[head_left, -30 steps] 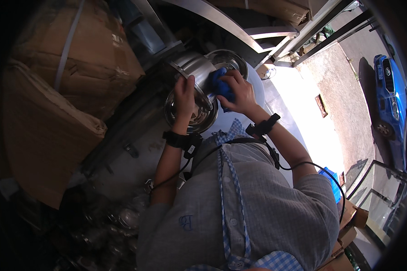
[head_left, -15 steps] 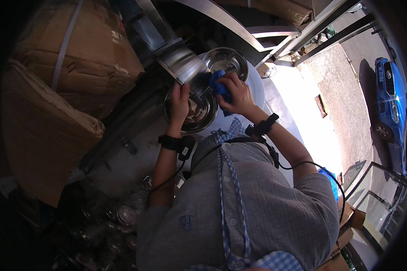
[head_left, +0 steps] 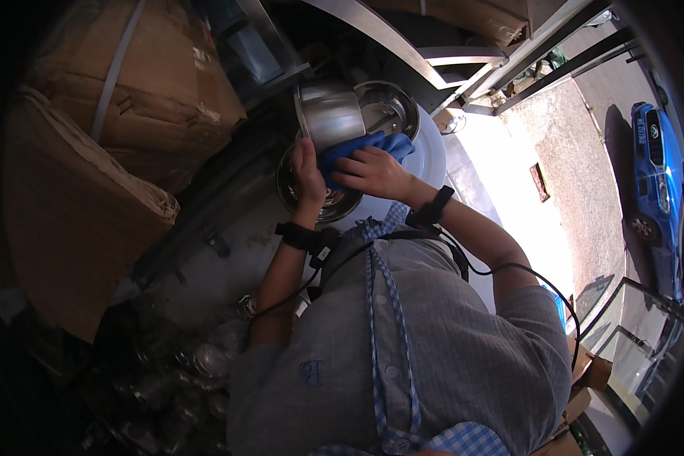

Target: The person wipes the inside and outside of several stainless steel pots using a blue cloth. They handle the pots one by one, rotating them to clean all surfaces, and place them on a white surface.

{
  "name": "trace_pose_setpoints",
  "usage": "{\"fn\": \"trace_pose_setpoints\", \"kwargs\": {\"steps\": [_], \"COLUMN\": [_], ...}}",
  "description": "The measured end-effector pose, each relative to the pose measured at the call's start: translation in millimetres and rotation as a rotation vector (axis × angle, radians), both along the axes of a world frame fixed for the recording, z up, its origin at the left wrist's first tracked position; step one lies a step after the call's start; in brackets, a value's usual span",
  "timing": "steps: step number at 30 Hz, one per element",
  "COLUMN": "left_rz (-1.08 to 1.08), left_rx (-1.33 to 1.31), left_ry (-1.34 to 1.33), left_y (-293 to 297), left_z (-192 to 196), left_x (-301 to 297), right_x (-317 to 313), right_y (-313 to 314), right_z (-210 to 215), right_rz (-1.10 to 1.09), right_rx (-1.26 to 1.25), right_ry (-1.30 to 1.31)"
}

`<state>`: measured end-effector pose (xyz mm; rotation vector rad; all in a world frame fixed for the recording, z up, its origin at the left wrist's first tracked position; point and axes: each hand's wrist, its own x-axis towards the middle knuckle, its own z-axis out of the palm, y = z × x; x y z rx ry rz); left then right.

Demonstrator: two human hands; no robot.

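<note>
My left hand (head_left: 308,176) grips the rim of a shiny stainless steel pot (head_left: 330,112), tipped on its side. In my right hand (head_left: 375,175) is a blue cloth (head_left: 391,144), bunched under the fingers and pressed to the near side of the pot's wall. Below the pot lies one steel bowl (head_left: 340,210), partly hidden by my hands and the cloth. A second steel bowl (head_left: 405,106) lies just behind and to the right. Both bowls rest on a round white surface (head_left: 433,156).
Large cardboard boxes (head_left: 159,99) crowd the left side. A metal frame (head_left: 387,34) runs along the far side. Many shiny items in clear wrapping (head_left: 205,361) lie at lower left. Cables hang from my wrist straps. Outside at right stands a blue car (head_left: 653,167).
The pot has turned in my left hand and shifted right. My right hand has slid the cloth left and nearer along the pot, and the cloth is spread wider.
</note>
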<state>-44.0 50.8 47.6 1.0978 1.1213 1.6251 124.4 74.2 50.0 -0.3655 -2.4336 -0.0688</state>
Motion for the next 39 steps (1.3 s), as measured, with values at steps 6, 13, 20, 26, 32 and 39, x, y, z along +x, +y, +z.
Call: {"fn": "trace_pose_setpoints", "kwargs": {"steps": [6, 13, 20, 26, 32, 39], "left_rz": [0.079, 0.030, 0.077, 0.073, 0.108, 0.145], "left_rx": [0.013, 0.054, -0.003, -0.046, 0.032, 0.003], "left_ry": [0.055, 0.034, 0.001, 0.227, 0.418, 0.402], "left_y": [9, 8, 4, -3, -7, -4], "left_z": [-6, -2, -10, 4, -1, -11], "left_x": [-10, -22, -32, -32, -41, -45], "right_x": [-14, -26, -38, -33, -24, -29], "right_y": [4, 34, 0, 21, 60, 35], "right_z": [13, 51, 47, 58, 70, 57], "right_rz": [-0.037, -0.253, -0.093, -0.318, -0.386, -0.254], "right_rx": [0.054, -0.305, -0.355, -0.418, -0.529, -0.354], "right_ry": [0.022, 0.343, 0.167, 0.293, 0.385, 0.361]}}
